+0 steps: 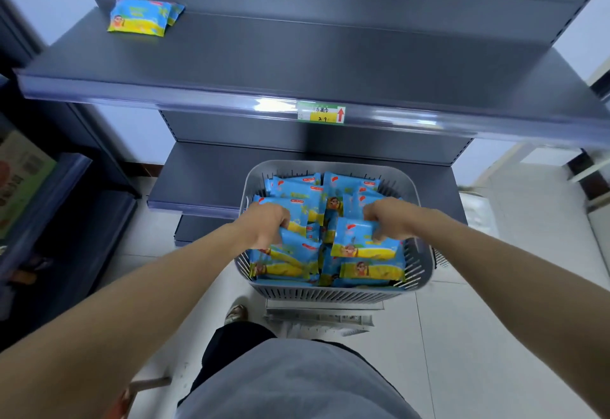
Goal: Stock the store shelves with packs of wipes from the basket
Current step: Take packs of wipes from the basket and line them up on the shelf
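A grey slatted basket (424,255) stands on the floor before the shelving, filled with several blue and yellow packs of wipes (371,270). My left hand (265,224) grips a pack (297,248) at the basket's left side. My right hand (388,219) curls its fingers round another pack (358,242) on the right. Two packs (142,16) lie at the far left of the dark grey upper shelf (297,62).
A price label (321,112) with a red arrow sits on the upper shelf's front strip. Lower grey shelves (198,181) stand behind the basket. Another shelf unit with boxed goods (23,171) is at the left. White tiled floor (478,336) surrounds the basket.
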Available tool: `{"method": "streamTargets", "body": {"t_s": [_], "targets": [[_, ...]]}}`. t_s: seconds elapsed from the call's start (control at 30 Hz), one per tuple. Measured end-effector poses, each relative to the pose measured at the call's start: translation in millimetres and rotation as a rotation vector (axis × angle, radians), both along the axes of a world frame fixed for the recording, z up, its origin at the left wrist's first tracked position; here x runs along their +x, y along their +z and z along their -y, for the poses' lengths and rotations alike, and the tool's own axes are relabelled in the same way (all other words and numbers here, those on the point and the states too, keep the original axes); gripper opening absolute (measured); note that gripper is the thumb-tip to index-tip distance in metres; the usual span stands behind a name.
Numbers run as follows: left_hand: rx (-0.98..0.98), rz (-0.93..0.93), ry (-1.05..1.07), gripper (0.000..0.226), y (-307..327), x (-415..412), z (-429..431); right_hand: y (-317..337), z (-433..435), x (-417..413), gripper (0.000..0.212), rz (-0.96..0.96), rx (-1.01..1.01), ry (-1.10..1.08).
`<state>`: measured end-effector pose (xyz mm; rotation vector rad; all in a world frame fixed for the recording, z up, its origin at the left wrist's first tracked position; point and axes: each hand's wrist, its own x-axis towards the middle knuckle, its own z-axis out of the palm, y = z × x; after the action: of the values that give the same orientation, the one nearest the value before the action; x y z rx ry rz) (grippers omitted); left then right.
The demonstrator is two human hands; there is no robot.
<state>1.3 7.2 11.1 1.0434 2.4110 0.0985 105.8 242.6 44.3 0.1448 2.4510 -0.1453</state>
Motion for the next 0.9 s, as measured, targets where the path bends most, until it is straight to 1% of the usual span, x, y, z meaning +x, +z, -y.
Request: {"method": "streamTargets", "body": {"t_s": [0.03, 0.13, 0.27, 0.4, 0.5, 0.63, 0.8, 0.9], "targets": [[0.043, -0.013, 0.021, 0.018, 9.9, -4.3, 0.7, 14.3, -0.4, -8.6, 0.019, -0.053, -0.016, -0.011], [0.194, -0.062, 0.096, 0.022, 44.5, -25.2, 5.1, 62.3, 3.6, -41.7, 0.022, -0.26, -0.025, -0.037], [0.368, -0.109, 0.197, 0.021, 94.5, -65.6, 18.3, 121.7, 16.8, -101.4, 0.017, -0.556, 0.017, 0.025], [0.448, -0.179, 0.221, 0.021, 150.5, -119.6, 38.2, 167.2, 41.5, -172.1, 0.023, -0.712, -0.005, 0.006], [0.495, -0.175, 0.285, 0.02, 185.0, -167.5, 63.5, 188.4, 70.9, -233.5, 0.026, -0.769, -0.008, 0.033], [0.567, -0.168, 0.348, 0.02, 200.2, -235.7, 110.5, 195.8, 117.3, -319.2, 0.025, -0.816, -0.063, 0.012], [0.526, -0.163, 0.418, 0.022, 190.0, -315.7, 170.7, 175.3, 174.7, -423.0, 0.02, -0.733, -0.096, 0.038], [0.548, -0.131, 0.472, 0.02, 179.8, -356.2, 199.8, 160.2, 199.5, -471.0, 0.021, -0.691, -0.128, 0.034]]}}
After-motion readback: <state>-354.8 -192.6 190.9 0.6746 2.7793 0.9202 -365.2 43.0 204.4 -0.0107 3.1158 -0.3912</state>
